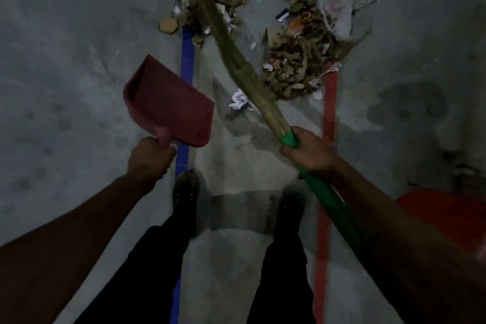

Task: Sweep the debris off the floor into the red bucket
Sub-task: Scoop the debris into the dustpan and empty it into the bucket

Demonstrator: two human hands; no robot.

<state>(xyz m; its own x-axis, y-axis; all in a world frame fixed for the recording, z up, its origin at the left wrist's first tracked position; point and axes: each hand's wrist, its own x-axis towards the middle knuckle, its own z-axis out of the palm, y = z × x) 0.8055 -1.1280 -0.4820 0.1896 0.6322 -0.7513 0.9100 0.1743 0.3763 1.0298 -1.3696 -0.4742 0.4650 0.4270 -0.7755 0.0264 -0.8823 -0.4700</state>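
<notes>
Fingers of the right hand [310, 151] are curled tight round the green handle [326, 192] of a broom [236, 55], gripping it just below where the green sleeve meets the straw; the fingers of the left hand [150, 158] are wrapped round the short pink handle of a dustpan [168, 102], held up off the floor with its wide mouth pointing away and to the right. That dustpan is smooth dark-red plastic, a shallow scoop with raised side walls and a flat front lip. Bundled dry grass, pale brown and fibrous, makes up the broom's long tapering head, whose tip reaches into the debris [294, 55]: torn cardboard scraps, dry leaf-like bits, crumpled white paper, foil shreds, a yellow piece and a thin translucent plastic bag, heaped between a blue floor line [188, 60] and a red floor line [330, 102], with some spilling over the blue one. Beneath it all lies rough grey concrete floor [65, 60], mottled with darker stains. At the right edge, low down and behind the right forearm, sits the red bucket [447, 216], only part of its rim and wall in view, the rest cut off by the arm and the frame. Two dark shoes and dark trouser legs stand between the lines; the dim light hides their detail, and the broom tip is blurred.
</notes>
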